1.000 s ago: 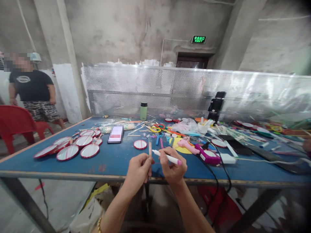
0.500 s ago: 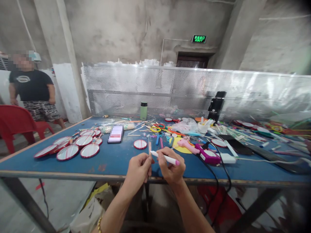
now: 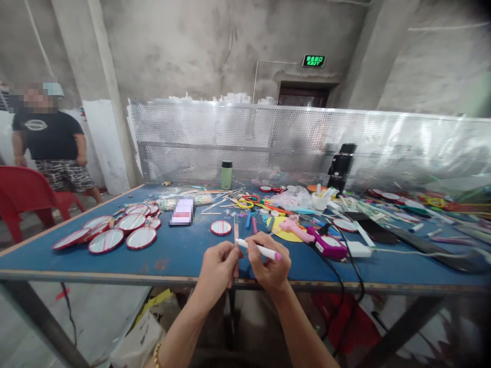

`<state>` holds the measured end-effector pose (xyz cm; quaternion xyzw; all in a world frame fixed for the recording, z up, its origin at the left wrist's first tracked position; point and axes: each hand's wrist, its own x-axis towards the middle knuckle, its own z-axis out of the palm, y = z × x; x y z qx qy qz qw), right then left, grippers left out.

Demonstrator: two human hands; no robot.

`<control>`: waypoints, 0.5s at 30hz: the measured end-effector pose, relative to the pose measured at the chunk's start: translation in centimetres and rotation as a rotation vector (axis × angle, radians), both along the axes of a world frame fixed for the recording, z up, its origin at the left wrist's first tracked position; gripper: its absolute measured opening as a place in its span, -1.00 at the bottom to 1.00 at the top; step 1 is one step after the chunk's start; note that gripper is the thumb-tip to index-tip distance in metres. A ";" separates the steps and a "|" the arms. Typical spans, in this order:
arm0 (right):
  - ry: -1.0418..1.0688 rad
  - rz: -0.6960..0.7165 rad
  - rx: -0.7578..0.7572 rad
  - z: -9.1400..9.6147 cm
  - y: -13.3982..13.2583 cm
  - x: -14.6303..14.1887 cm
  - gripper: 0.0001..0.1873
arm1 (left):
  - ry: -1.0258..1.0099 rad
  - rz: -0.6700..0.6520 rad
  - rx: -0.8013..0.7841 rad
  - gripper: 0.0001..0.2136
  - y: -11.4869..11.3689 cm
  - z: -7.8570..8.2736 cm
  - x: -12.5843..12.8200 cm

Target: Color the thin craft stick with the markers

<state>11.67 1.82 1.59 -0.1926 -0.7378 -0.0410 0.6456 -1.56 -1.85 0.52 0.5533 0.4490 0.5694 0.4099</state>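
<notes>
Near the table's front edge, my left hand (image 3: 221, 265) pinches a thin flat stick (image 3: 236, 229) that stands roughly upright; its lower part is hidden by the fingers. My right hand (image 3: 269, 260) is closed around a white marker pen (image 3: 261, 249) with a pink end. The pen's tip points left and meets or nearly meets the stick, just above my left fingertips. Just beyond my hands lies a small round disc with a red rim (image 3: 221, 227). A blue pen-like piece (image 3: 248, 221) lies to the right of the stick.
Several red-rimmed discs (image 3: 106, 240) pile up on the left beside a phone (image 3: 181, 211). A green bottle (image 3: 226, 176) stands at the back. On the right are a pink glue gun (image 3: 296, 228), a purple box (image 3: 328, 242) and black cables. A person (image 3: 49, 134) stands far left.
My right hand and the marker have shifted very slightly left against the stick. The left hand keeps its hold in about the same place.
</notes>
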 end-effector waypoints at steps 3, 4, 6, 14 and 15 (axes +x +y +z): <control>0.059 -0.018 0.000 0.0 0.0 0.0 -0.83 | -0.004 -0.001 -0.006 -0.67 -0.1 0.1 -0.1; 0.079 -0.025 -0.003 0.0 0.0 0.1 -0.83 | -0.007 -0.003 -0.007 -0.68 -0.1 0.1 -0.1; 0.096 -0.033 -0.010 0.0 -0.1 0.1 -0.82 | -0.010 -0.004 -0.010 -0.68 -0.2 0.1 -0.1; 0.050 -0.031 -0.009 0.2 -0.2 0.2 -0.81 | -0.008 -0.002 -0.005 -0.66 -0.1 0.1 -0.1; 0.064 -0.036 -0.004 0.2 -0.2 0.1 -0.80 | -0.006 -0.001 -0.006 -0.67 0.0 0.1 -0.1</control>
